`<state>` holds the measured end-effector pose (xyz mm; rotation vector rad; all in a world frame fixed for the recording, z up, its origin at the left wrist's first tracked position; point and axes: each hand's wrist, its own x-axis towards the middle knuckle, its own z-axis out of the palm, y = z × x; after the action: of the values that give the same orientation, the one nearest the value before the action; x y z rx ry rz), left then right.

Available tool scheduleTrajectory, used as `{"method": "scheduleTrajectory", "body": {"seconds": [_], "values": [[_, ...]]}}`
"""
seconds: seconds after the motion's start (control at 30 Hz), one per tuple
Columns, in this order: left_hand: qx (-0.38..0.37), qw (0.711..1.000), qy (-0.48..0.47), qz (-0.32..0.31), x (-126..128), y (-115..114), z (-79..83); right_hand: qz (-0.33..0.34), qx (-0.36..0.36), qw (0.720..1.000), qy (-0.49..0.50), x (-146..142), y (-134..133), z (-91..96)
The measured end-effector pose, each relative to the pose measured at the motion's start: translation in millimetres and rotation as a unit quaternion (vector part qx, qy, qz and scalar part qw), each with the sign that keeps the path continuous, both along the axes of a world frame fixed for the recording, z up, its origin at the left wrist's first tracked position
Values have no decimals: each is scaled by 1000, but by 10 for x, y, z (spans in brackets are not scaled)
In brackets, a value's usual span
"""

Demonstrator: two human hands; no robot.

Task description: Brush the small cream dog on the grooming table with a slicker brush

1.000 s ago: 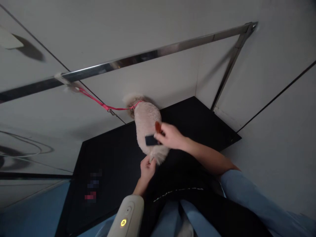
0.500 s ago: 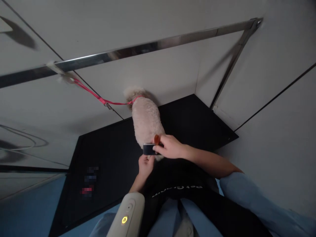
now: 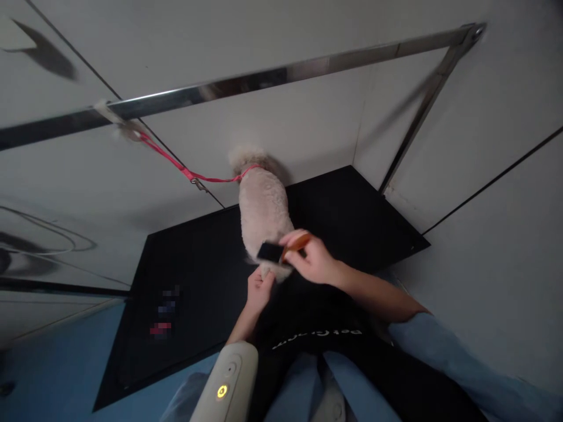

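A pale, short-clipped dog (image 3: pixel 264 205) stands on a black table, its back to me and its head toward the wall. In my right hand (image 3: pixel 317 262) is a slicker brush (image 3: pixel 270 252) with a dark head and an orange-brown handle, closed in my fingers. The brush head lies over the dog's rump; whether its pins touch the coat I cannot tell. My left hand (image 3: pixel 260 287) pinches a pale tuft (image 3: pixel 278 271) at the dog's rear end, just below the brush. Whether this is the tail or a hind leg does not show.
A pink leash (image 3: pixel 169 159) runs from the dog's neck to a metal bar (image 3: pixel 255 81) above the table. The black grooming table (image 3: pixel 197 264) stands against the wall, with small blurred items (image 3: pixel 165 310) at its left. A pale device (image 3: pixel 226 381) sits near my left forearm.
My right hand has turned the brush, so its handle now points up and right and its head tilts. The left hand keeps its hold at the dog's rear. The view has shifted slightly.
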<state>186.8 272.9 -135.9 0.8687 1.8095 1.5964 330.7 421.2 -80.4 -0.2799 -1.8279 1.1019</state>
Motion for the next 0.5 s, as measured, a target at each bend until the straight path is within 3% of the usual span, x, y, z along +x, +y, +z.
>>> {"method": "scheduleTrajectory", "body": {"seconds": [0.07, 0.17, 0.2, 0.27, 0.33, 0.43, 0.5], "values": [[-2, 999, -39, -4, -5, -14, -30, 17, -25, 999, -25, -4, -9, -17], [-2, 996, -87, -4, 4, -24, -75, -95, -46, 993, 58, -3, -20, -54], [-5, 995, -104, -9, 12, -23, -81, -97, -38, 992, 72, 1, -34, -69], [-8, 989, -144, -21, 34, -15, -75, -34, -36, 998, 32, 14, -74, -103], [-3, 982, -187, -25, 60, 1, -53, -1, -74, 997, -22, 30, -104, -136], [7, 971, -237, -25, 94, 25, -31, -99, -107, 989, 10, 66, -115, -182], [-2, 963, -265, -41, 110, 34, -40, -88, -80, 993, 19, 94, -119, -211]]}}
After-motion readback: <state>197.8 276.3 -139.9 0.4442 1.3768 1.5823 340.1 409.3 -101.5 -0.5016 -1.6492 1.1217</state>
